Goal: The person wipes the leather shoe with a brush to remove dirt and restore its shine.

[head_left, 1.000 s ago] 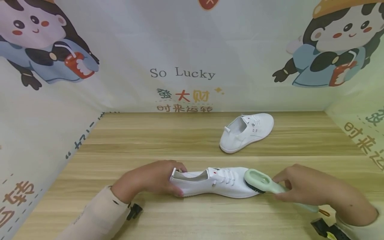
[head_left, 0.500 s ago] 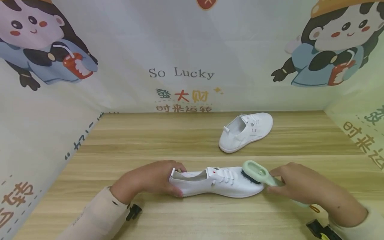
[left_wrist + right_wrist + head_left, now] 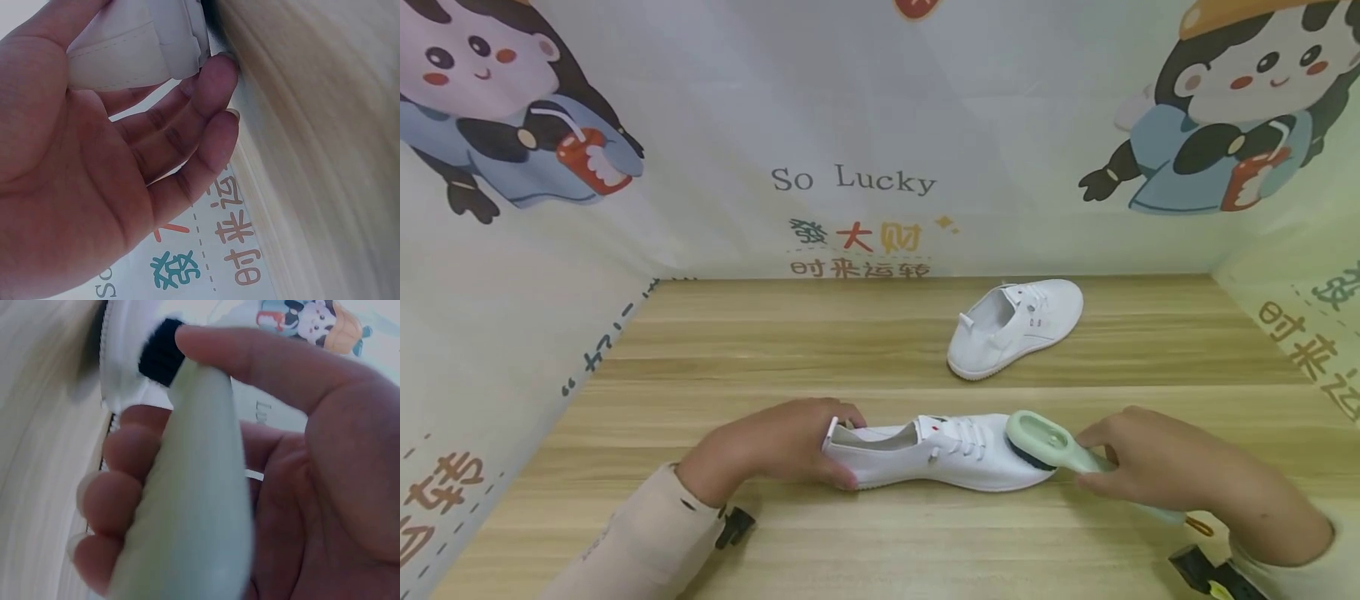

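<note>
A white lace-up shoe (image 3: 887, 467) lies on its sole, toe to the right, in the head view. My left hand (image 3: 790, 443) grips its heel, thumb on the near side and fingers round the far side; the left wrist view shows the heel (image 3: 119, 56) between them. The right hand (image 3: 1157, 458) holds a pale green brush (image 3: 1041, 437) by its handle, and its dark bristles rest on the shoe's toe. In the right wrist view the fingers wrap the brush handle (image 3: 194, 487), with the black bristles (image 3: 161, 353) against the white shoe.
A second white shoe (image 3: 1018, 329) stands farther back on the wooden table (image 3: 790, 333), right of the middle. Printed cloth (image 3: 865, 100) walls the table at the back and both sides. An orange loop (image 3: 1199, 526) hangs from the brush handle's end.
The brush moved up and left over the toe, its bristles showing more, then slightly back down and right. My left hand and both shoes stay in place.
</note>
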`<state>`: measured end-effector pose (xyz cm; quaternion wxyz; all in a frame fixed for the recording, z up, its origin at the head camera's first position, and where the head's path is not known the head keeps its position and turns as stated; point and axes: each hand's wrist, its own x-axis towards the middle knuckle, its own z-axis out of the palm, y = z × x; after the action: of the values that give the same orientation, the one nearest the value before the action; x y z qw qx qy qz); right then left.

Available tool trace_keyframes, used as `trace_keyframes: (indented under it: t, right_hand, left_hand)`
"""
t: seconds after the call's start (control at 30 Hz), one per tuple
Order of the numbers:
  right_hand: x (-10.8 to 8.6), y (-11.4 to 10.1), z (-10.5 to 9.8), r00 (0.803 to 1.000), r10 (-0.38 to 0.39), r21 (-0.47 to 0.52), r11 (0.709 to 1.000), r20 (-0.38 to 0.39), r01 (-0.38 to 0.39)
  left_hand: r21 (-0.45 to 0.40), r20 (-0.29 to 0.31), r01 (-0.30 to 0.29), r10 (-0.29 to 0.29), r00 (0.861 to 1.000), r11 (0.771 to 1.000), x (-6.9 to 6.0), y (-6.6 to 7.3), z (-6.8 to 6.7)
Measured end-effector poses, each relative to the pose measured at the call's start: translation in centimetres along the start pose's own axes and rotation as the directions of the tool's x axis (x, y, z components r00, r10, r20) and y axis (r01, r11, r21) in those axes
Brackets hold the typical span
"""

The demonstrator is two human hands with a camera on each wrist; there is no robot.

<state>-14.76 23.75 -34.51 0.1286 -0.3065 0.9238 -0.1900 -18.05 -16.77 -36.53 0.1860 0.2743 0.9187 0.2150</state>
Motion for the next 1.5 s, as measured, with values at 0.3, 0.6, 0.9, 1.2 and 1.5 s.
trace_keyframes:
  t: [0.3, 0.6, 0.9, 1.2, 1.5]
  right_hand:
    - [0.5, -0.7, 0.9, 0.993, 0.104, -0.081, 0.991, -0.063, -0.109]
    - [0.1, -0.2, 0.1, 0.99, 0.13, -0.117, 0.984, -0.052, -0.135]
    - [0.1, -0.2, -0.1, 0.991, 0.125, -0.073, 0.989, -0.036, -0.128]
    - [0.1, -0.4, -0.5, 0.985, 0.137, -0.089, 0.985, -0.103, -0.147]
    - [0.5, -0.6, -0.8, 0.967, 0.182, -0.108, 0.973, -0.175, -0.203]
  left_hand:
    - [0.006, 0.006, 0.0, 0.0, 1.0, 1.0, 0.0, 0.0, 0.1]
    - [0.017, 0.009, -0.017, 0.017, 1.0, 1.0, -0.1, 0.2, 0.2]
    - [0.006, -0.015, -0.055, 0.055, 0.998, 0.998, 0.0, 0.2, 0.1]
    - [0.113, -0.185, -0.138, 0.158, 0.97, 0.984, 0.3, 0.0, 0.2]
    - [0.333, -0.319, -0.122, 0.233, 0.918, 0.935, 0.5, 0.5, 0.2]
